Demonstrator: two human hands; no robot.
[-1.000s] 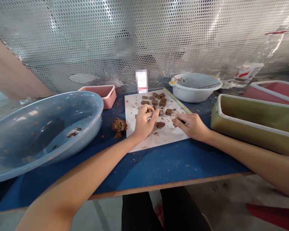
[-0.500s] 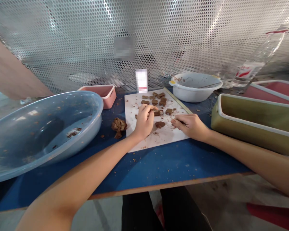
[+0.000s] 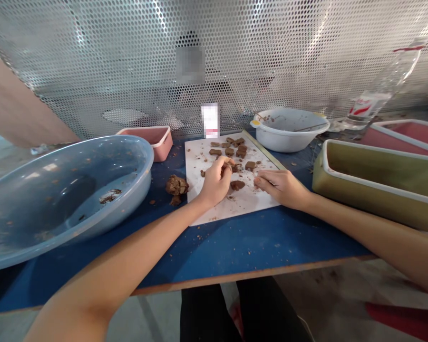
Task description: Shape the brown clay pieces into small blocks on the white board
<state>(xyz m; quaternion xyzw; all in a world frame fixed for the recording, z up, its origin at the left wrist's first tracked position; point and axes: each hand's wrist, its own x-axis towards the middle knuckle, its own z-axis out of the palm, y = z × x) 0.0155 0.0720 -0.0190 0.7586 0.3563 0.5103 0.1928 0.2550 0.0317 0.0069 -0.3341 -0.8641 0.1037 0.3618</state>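
Observation:
My left hand (image 3: 214, 183) rests on the white board (image 3: 242, 203), its fingertips pinched on a small brown dough piece (image 3: 228, 167). My right hand (image 3: 282, 188) lies on the board's right side with fingers curled down; what is under them is hidden. Between the hands lies another brown piece (image 3: 237, 185). Several cut brown pieces (image 3: 235, 147) sit at the board's far end. A rough brown lump (image 3: 176, 185) lies on the blue table just left of the board.
A large pale-blue basin (image 3: 57, 190) fills the left side. A pink tub (image 3: 157, 137), a white bowl (image 3: 288, 129), an olive tray (image 3: 374, 180), a red tray (image 3: 406, 133) and a plastic bottle (image 3: 381, 90) stand around. Perforated metal screen (image 3: 128, 57) closes the back.
My left hand has curled its fingers tighter and turned slightly, bringing the pinched brown piece under its fingertips. The right hand has hardly moved.

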